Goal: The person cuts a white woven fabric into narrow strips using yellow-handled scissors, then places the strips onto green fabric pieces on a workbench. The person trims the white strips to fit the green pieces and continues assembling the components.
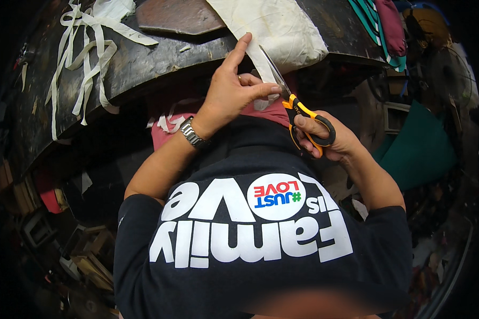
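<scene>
pointing up-left, scissors (294, 102), long axis diagonal, against white cloth (279, 32)

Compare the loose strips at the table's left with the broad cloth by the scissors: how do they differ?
The strips are narrow and tangled; the broad cloth is wide. Some strips dangle over the edge of the table, while most of the broad cloth lies on top. The strips lie untouched; the broad cloth has the left hand and scissors at its edge. Both are off-white fabric.
</scene>
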The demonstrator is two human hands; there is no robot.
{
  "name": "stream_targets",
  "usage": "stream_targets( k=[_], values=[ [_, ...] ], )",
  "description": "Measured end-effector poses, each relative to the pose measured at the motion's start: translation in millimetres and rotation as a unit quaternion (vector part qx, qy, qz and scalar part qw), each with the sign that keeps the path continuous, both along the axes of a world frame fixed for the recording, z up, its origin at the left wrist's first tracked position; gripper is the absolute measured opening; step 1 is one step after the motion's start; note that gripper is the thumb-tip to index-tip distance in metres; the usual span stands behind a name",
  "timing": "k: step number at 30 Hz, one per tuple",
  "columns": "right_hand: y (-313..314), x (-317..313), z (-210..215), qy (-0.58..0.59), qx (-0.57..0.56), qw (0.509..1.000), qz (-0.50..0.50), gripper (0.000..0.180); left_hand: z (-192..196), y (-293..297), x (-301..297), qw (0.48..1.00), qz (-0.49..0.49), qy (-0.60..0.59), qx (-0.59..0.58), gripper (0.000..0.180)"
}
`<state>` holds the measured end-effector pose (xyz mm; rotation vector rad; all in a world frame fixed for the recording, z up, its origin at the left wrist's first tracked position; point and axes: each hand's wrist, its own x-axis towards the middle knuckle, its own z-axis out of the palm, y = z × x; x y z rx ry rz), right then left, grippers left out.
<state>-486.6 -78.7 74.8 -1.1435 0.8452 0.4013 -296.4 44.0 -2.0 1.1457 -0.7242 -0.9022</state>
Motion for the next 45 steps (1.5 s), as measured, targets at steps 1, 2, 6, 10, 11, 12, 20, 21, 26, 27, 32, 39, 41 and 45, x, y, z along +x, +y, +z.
stream_targets(
  k=[1,2,6,10,11,12,20,21,26,27,32,39,41,45],
  values=[
    [-1,1,-1,0.001,-0.005,1.0,0.002,0.046,0,-2,5,1.0,-0.001,0.006,0.004,0.086],
    [-2,2,-1,0.006,-0.013,1.0,0.002,0.047,0,-5,13,0.999,0.002,0.035,0.001,0.081],
    [-7,10,-4,-0.005,-0.023,0.999,0.025,0.05,2,-13,38,0.999,0.009,-0.04,0.024,0.078],
    [-14,25,-10,-0.027,-0.012,0.999,0.027,0.053,3,-9,34,1.0,0.01,0.009,-0.005,0.086],
    [-15,28,-11,-0.037,-0.005,0.999,0.024,0.053,3,-7,34,1.0,0.014,0.002,-0.003,0.087],
    [-15,31,-12,-0.039,-0.006,0.999,0.028,0.053,4,-6,34,1.0,0.019,-0.009,-0.022,0.087],
    [-13,43,-7,-0.046,0.022,0.997,0.064,0.056,3,-3,39,0.999,0.032,0.014,-0.012,0.09],
    [-11,43,-8,-0.04,0.018,0.997,0.061,0.056,3,-2,39,0.999,0.034,0.021,-0.018,0.09],
    [-5,41,-11,-0.041,0.011,0.998,0.048,0.057,5,1,38,0.999,0.023,0.042,-0.011,0.089],
    [-4,40,-12,-0.042,0.019,0.998,0.046,0.058,5,1,38,0.999,0.022,0.036,-0.023,0.089],
    [-1,37,-16,-0.058,0.033,0.997,0.032,0.057,5,2,38,0.999,0.02,0.038,-0.018,0.089],
    [4,38,-15,-0.076,0.033,0.997,0.006,0.055,8,3,37,0.998,0.025,0.039,-0.033,0.088],
    [3,39,-12,-0.082,0.023,0.996,0.015,0.054,9,4,37,0.999,0.022,0.041,-0.023,0.089],
    [3,39,-10,-0.069,0.017,0.997,0.024,0.05,8,3,38,0.998,0.034,0.025,-0.035,0.089]
  ],
)
